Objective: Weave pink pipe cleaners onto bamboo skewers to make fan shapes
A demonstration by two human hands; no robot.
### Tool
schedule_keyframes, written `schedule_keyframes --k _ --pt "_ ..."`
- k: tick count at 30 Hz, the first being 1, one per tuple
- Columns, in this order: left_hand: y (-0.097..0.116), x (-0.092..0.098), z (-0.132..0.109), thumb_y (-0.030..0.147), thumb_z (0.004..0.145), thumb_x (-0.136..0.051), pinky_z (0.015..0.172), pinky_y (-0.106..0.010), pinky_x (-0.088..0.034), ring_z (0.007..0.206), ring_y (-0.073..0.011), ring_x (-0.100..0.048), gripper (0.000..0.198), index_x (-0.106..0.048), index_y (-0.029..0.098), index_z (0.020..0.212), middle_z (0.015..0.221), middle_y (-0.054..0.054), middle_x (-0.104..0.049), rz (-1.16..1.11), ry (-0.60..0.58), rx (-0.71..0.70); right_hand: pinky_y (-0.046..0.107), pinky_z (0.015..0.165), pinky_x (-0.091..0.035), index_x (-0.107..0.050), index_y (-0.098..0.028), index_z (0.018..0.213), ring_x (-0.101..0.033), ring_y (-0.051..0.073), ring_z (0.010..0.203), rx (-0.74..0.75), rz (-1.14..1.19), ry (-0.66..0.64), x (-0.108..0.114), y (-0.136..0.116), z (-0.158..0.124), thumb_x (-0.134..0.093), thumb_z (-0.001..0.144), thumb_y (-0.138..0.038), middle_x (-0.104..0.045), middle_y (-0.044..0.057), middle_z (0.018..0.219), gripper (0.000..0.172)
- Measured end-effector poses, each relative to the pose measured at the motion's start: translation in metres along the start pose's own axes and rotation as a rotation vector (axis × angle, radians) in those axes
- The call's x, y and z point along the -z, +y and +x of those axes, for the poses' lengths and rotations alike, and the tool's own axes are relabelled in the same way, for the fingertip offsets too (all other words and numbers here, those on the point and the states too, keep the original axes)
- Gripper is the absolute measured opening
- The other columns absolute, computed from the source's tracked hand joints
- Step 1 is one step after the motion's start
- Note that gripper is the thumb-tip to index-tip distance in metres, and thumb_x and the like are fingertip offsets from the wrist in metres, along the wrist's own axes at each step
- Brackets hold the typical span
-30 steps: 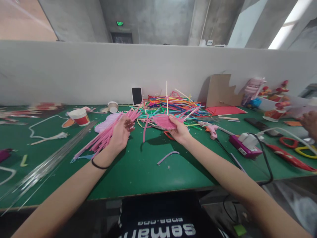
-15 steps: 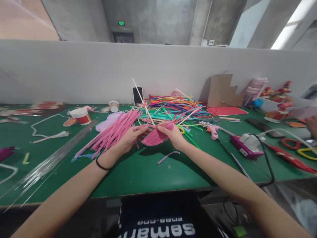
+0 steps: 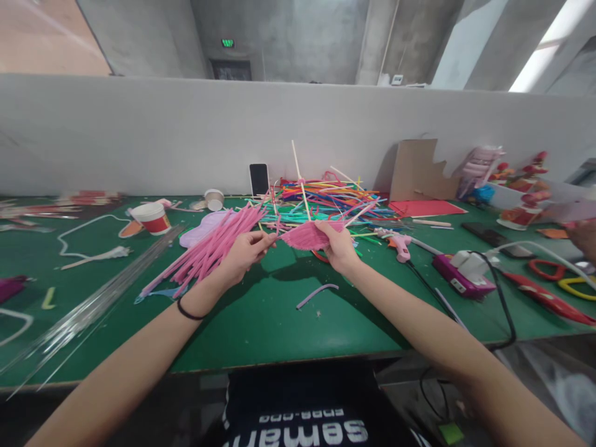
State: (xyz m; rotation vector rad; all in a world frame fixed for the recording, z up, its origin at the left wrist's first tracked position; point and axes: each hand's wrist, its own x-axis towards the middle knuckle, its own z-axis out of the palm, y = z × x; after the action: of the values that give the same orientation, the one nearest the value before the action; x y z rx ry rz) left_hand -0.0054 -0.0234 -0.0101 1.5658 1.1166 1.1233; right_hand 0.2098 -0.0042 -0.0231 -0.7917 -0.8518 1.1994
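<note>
My right hand (image 3: 339, 248) is closed on a pink piece of woven pipe cleaners (image 3: 305, 236), thumb on top, held above the table. A thin wooden stick (image 3: 299, 167) rises from this piece, with a bit of pink wound around it partway up. To the left, my left hand (image 3: 251, 249) pinches a pink pipe cleaner (image 3: 278, 225) beside the left tip of the woven piece. Behind that hand lies a bundle of pink pipe cleaners (image 3: 218, 242). A short lilac pipe cleaner (image 3: 316, 295) rests on the table in front.
Many coloured pipe cleaners (image 3: 326, 192) are heaped at the back near a phone (image 3: 259, 180). A pink glue gun (image 3: 400, 245) and a purple power strip (image 3: 463, 279) are at right. Paper cup (image 3: 156, 218) and silvery wires (image 3: 102, 292) lie left. Another person's hand (image 3: 584, 239) shows far right.
The woven piece has moved up and right with my right hand, and its stick stands more upright. My left hand has drawn away from the piece's middle to its left tip.
</note>
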Motion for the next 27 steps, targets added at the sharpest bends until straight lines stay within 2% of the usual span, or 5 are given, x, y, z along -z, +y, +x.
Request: schedule_keyframes --k 7,15,19,22,27 --pt "-0.003 0.008 0.005 0.052 0.074 -0.073 0.042 -0.022 -0.033 0.043 -0.0095 -0.045 0.038 -0.062 0.019 0.061 0.053 0.001 -0.054 -0.007 -0.007 -0.051 0.028 0.053 -0.052 -0.069 -0.018 0.074 -0.065 0.016 0.06 0.045 -0.017 -0.011 -0.003 -0.002 0.001 -0.083 0.06 -0.036 -0.071 0.001 0.07 0.026" --pt "-0.004 0.014 0.006 0.048 0.089 -0.061 0.095 -0.034 -0.048 0.111 -0.0223 -0.062 0.04 -0.062 0.022 0.12 0.123 -0.01 -0.065 0.313 0.453 -0.484 0.037 0.093 -0.051 -0.07 -0.023 0.083 -0.066 0.02 0.092 0.475 -0.327 0.03 0.012 -0.008 0.006 -0.072 0.079 -0.044 -0.071 0.003 0.092 0.022" --pt "-0.008 -0.005 -0.002 0.054 0.092 -0.055 0.106 -0.04 -0.042 0.125 -0.0272 -0.056 0.048 -0.062 0.021 0.127 0.132 -0.012 -0.063 0.291 0.16 -0.476 0.04 0.11 -0.039 -0.065 -0.025 0.094 -0.058 0.022 0.116 0.649 -0.466 -0.031 0.001 0.002 -0.012 -0.057 0.092 -0.041 -0.064 0.008 0.118 0.018" --pt "-0.014 -0.026 -0.009 0.07 0.085 -0.053 0.114 -0.042 -0.035 0.144 -0.0316 -0.036 0.081 -0.041 0.023 0.15 0.157 -0.013 -0.037 0.067 -0.17 -0.477 0.045 0.111 -0.039 -0.057 -0.023 0.101 -0.052 0.024 0.125 0.778 -0.563 -0.153 -0.01 0.017 -0.026 -0.054 0.094 -0.037 -0.057 0.012 0.126 0.016" --pt "-0.005 -0.04 -0.021 0.063 0.063 -0.081 0.118 -0.048 -0.03 0.146 -0.0391 -0.029 0.108 -0.037 0.023 0.152 0.158 -0.013 -0.036 0.025 -0.255 -0.448 0.052 0.113 -0.038 -0.037 -0.025 0.131 -0.037 0.027 0.141 0.994 -0.655 -0.355 -0.021 0.034 -0.04 -0.06 0.087 -0.024 -0.039 0.016 0.145 0.05"
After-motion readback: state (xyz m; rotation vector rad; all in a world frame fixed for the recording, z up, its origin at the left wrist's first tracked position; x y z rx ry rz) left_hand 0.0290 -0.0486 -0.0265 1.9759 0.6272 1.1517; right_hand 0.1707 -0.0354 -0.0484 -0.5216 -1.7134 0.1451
